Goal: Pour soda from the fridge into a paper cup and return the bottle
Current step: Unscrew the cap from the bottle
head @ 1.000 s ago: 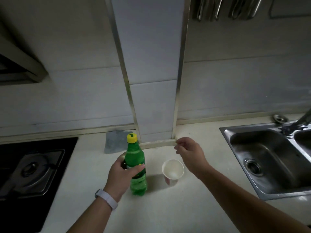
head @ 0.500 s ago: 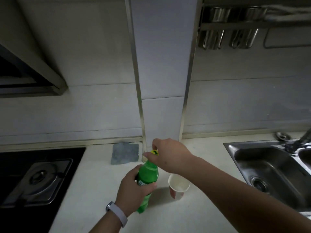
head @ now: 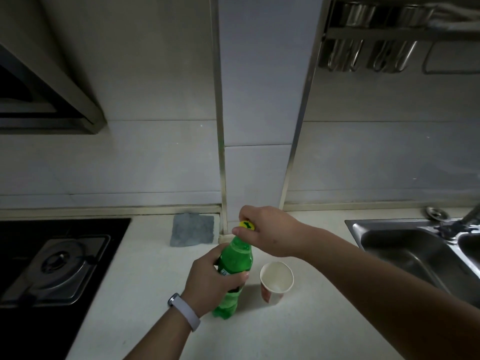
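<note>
Bottle (head: pixel 235 261) of green translucent plastic, soda inside, stands upright on pale smooth countertop (head: pixel 145 268), just left of white paper cup (head: pixel 276 278) with red print low on its side. Close to the cup, yet apart from it. Topped by round yellow screw cap (head: pixel 246 225), seated on the neck.

Left hand (head: pixel 210 284), down and left of the cup, clamps round the labelled middle of the bottle: fingers curled behind, thumb across the front. Pale slim wristband (head: pixel 184 311) on that wrist.

Right hand (head: pixel 270 232), above and behind the cup, reaches in over the bottle's top and pinches the yellow cap between thumb and curled fingers. Forearm passes above the cup's right side without touching it.

Cup upright, mouth open towards the camera, white inner wall showing, apart from both hands.

Behind and left of the cup, against the tiled wall, lies a flat grey square pad (head: pixel 192 229). Far left of the cup, black glass gas hob (head: pixel 52 266) with round metal burner. Right of the cup, stainless steel sink (head: pixel 405 255), with dark tap (head: pixel 467 219) at its far edge. High above and right of the cup, wall rack of hanging metal utensils (head: pixel 363 55), blurred.
</note>
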A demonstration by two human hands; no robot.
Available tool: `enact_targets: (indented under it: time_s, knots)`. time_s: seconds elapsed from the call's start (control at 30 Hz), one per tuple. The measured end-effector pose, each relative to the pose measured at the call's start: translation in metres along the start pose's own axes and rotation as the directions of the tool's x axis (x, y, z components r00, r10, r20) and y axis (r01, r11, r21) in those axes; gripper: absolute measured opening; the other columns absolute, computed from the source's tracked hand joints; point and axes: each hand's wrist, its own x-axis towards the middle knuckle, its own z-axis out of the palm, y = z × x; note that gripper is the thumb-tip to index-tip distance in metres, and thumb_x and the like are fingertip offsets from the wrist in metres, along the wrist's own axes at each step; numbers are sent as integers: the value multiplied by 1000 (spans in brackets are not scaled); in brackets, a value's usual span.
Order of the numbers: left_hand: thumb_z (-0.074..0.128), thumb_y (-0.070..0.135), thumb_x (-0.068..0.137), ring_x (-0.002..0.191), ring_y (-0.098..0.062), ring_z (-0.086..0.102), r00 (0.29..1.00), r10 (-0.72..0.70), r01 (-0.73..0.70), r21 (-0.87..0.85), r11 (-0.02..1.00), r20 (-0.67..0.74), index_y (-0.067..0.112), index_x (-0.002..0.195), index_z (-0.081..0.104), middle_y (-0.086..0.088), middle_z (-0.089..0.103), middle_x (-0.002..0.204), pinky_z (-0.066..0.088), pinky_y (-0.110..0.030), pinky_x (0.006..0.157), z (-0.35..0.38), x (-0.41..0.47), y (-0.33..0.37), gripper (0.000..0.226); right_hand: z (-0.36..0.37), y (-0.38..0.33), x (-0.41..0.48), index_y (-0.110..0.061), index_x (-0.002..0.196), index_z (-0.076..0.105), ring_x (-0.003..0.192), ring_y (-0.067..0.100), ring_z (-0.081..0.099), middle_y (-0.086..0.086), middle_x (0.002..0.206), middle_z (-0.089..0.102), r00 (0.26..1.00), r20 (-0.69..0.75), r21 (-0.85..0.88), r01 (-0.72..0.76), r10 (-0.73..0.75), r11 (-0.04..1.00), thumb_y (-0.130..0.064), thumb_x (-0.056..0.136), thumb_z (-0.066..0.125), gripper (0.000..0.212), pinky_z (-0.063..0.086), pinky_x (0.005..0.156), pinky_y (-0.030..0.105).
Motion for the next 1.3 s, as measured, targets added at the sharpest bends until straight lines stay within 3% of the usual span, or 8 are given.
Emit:
enact_targets:
  time_s: [0.27, 0.37, 0.5, 0.7, 0.83, 0.97, 1.1, 1.3]
  knots:
    - [87, 24, 53, 91, -15, 71, 976, -29, 58, -126, 990, 216, 22, 104, 73, -1, 77, 97, 55, -26, 76, -10, 9, 4, 52, -17, -7, 1, -18, 112, 51, 83, 19, 53, 4, 96, 59, 975, 137, -53, 186, -178, 981, -40, 102, 45, 25, 41, 69, 32]
    - [86, 24, 55, 90, -15, 70, 975, -21, 47, -113, 992, 220, 31, 99, 75, 0, 76, 96, 55, -26, 77, -10, 10, 5, 45, -30, -6, 5, -21, 113, 51, 82, 16, 51, 0, 94, 57, 962, 219, -64, 180, -163, 982, -39, 102, 45, 22, 38, 65, 26]
    - [87, 33, 57, 94, -11, 70, 984, 18, -4, -80, 997, 179, 35, 102, 72, 5, 76, 102, 56, -26, 81, -12, 13, 9, 48, -32, -4, 8, -25, 103, 53, 74, 10, 50, -9, 80, 53, 987, 117, -91, 118, -107, 989, -44, 97, 52, 20, 36, 59, 26]
    - [88, 45, 52, 90, -6, 70, 997, 17, -18, 14, 1000, 73, 37, 105, 69, 14, 75, 97, 57, -29, 81, -10, 14, 14, 56, -25, -9, 9, -20, 95, 55, 72, 14, 53, -1, 81, 58, 996, -59, -180, -71, 61, 981, -60, 93, 49, 41, 42, 57, 30]
    - [89, 44, 53, 89, -5, 69, 998, 17, -19, 23, 1000, 58, 38, 103, 69, 14, 75, 96, 58, -28, 80, -10, 14, 12, 55, -22, -10, 6, -18, 101, 56, 76, 17, 56, 1, 86, 61, 999, -29, -108, -48, 45, 993, -55, 95, 50, 38, 45, 61, 31]
    - [86, 40, 53, 91, -7, 70, 992, 34, -30, -32, 999, 122, 35, 104, 69, 12, 75, 99, 56, -26, 80, -12, 8, 13, 54, -24, -9, -1, -20, 105, 55, 82, 13, 52, -4, 92, 57, 993, 49, -83, 108, -105, 991, -45, 98, 51, 25, 39, 65, 26]
    - [87, 32, 56, 94, -15, 71, 984, 26, -15, -60, 998, 178, 28, 106, 71, 4, 76, 100, 58, -36, 86, -13, 6, 8, 53, -33, -7, -2, -29, 103, 52, 85, 7, 47, -12, 96, 51, 971, 155, -36, 192, -185, 981, -34, 98, 55, 8, 36, 69, 20]
    - [87, 38, 56, 93, -9, 71, 983, 26, -20, -35, 999, 183, 31, 108, 70, 9, 76, 100, 57, -32, 86, -15, 8, 13, 55, -29, -6, 0, -26, 97, 55, 69, 7, 50, -9, 76, 54, 999, 35, -92, 41, -38, 995, -51, 93, 56, 26, 40, 59, 27]
